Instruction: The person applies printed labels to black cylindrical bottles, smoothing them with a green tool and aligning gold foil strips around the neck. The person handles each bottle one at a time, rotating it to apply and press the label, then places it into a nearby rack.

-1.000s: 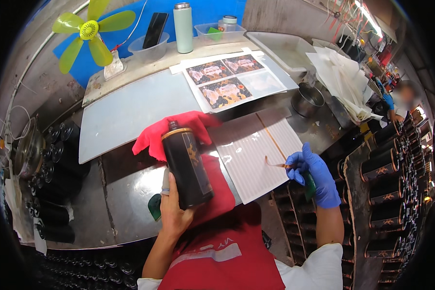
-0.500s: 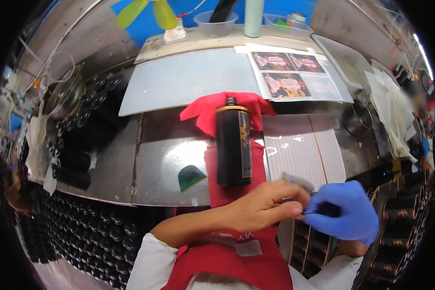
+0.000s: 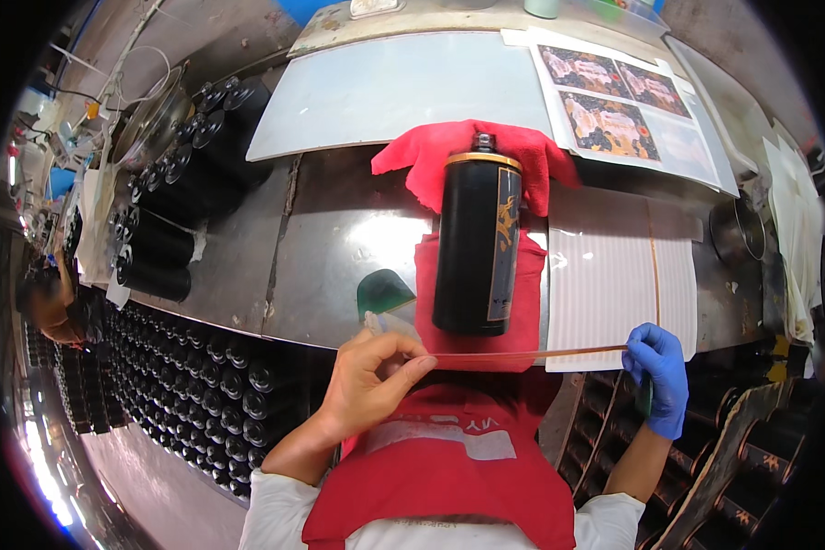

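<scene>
A thin copper-coloured strip (image 3: pixel 532 355) is stretched nearly level between my hands, in front of the bottle's base. My bare left hand (image 3: pixel 371 376) pinches one end, with something whitish around a fingertip. In a blue glove, my right hand (image 3: pixel 658 376) pinches the other end; a dark green piece (image 3: pixel 645 396) shows against its palm. Just beyond the strip lies a black bottle (image 3: pixel 467 247) with a gold shoulder band and a dark, gold-patterned label. Its neck points away from me, over a red cloth (image 3: pixel 412 165). A green rounded flat piece (image 3: pixel 385 291) rests left of the bottle.
A white striped sheet (image 3: pixel 605 275) with a copper line lies right of the bottle. Printed pictures (image 3: pixel 605 119) rest on a pale board (image 3: pixel 403 92) behind. Black bottles (image 3: pixel 156 266) stand at left, with many more stacked below the metal table (image 3: pixel 325 211). A metal cup (image 3: pixel 738 229) sits far right.
My hands were close together at the right; now they are spread wide with the strip drawn between them. The view has tipped down, and the bottle appears unmoved on the cloth.
</scene>
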Demonstrator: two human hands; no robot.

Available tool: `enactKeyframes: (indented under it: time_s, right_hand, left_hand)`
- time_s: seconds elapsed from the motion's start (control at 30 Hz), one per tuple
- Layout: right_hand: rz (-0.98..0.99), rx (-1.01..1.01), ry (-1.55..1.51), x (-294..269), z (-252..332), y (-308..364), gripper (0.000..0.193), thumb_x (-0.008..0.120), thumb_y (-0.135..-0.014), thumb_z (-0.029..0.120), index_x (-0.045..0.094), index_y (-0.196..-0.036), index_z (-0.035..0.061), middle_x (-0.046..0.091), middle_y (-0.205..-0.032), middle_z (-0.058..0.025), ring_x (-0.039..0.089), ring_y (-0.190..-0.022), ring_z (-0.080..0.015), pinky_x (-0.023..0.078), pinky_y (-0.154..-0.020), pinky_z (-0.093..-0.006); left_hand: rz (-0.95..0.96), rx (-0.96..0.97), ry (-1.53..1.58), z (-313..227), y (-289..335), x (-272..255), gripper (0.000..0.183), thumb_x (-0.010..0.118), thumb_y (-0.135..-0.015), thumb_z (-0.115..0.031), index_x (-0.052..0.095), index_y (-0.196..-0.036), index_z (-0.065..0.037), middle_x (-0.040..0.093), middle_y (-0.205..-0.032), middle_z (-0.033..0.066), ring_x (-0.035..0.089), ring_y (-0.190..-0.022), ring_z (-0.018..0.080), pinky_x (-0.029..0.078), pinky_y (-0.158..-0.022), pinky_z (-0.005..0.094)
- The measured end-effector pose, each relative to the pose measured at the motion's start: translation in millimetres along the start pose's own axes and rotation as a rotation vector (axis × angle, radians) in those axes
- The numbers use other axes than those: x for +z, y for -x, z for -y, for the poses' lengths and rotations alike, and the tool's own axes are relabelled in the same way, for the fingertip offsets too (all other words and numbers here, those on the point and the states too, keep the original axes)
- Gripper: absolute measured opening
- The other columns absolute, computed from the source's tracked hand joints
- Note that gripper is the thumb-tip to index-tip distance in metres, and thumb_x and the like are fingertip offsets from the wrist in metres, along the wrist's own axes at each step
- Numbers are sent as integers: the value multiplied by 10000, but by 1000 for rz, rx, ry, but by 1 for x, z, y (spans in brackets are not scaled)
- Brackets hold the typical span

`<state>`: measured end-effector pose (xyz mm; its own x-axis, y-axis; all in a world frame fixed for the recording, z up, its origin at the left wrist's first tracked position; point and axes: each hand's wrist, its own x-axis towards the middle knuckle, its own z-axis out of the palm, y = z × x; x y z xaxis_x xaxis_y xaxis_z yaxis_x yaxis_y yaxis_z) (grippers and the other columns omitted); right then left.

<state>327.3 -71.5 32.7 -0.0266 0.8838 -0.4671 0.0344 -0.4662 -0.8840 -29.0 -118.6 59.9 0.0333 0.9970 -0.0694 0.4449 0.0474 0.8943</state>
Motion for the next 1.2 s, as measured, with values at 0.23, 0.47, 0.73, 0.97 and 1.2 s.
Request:
enactKeyframes:
  time_s: [0.23,0.47,0.73,0.97,1.2]
  right_hand:
    - [0,66,71,-15,-11,-24,95,605,-827,110,564,-772,45,560,-608,-31,445,-455,-48,319,-400,-178]
    - [2,75,66,-17,-19,-39,110,609,-835,123,564,-770,47,556,-600,-29,431,-435,-48,306,-386,-181]
    - [11,90,73,-18,-21,-44,123,624,-832,134,567,-772,44,558,-598,-28,433,-427,-46,302,-375,-179]
    - [18,90,81,-18,-25,-49,131,629,-830,137,568,-761,45,556,-599,-23,430,-430,-44,299,-378,-177]
    - [6,109,116,-12,-25,-53,132,635,-828,125,566,-758,37,544,-599,-9,428,-461,-37,310,-422,-177]
  left_hand:
    - [-219,137,59,4,-18,30,78,740,-736,-67,673,-774,-57,552,-679,2,460,-560,62,357,-505,210]
    - [-300,126,140,13,-28,44,127,742,-725,-54,619,-694,-48,538,-676,-4,456,-558,50,333,-505,188]
    - [-200,-125,567,14,-27,42,184,720,-752,-29,592,-884,-35,553,-785,6,513,-698,59,397,-644,191]
    - [-174,1,416,21,-27,43,366,754,-729,-37,538,-1024,-39,491,-1031,42,493,-929,120,420,-816,269]
    - [-192,-7,411,28,-30,47,390,785,-722,-78,526,-1012,-42,468,-1003,38,489,-926,123,413,-852,270]
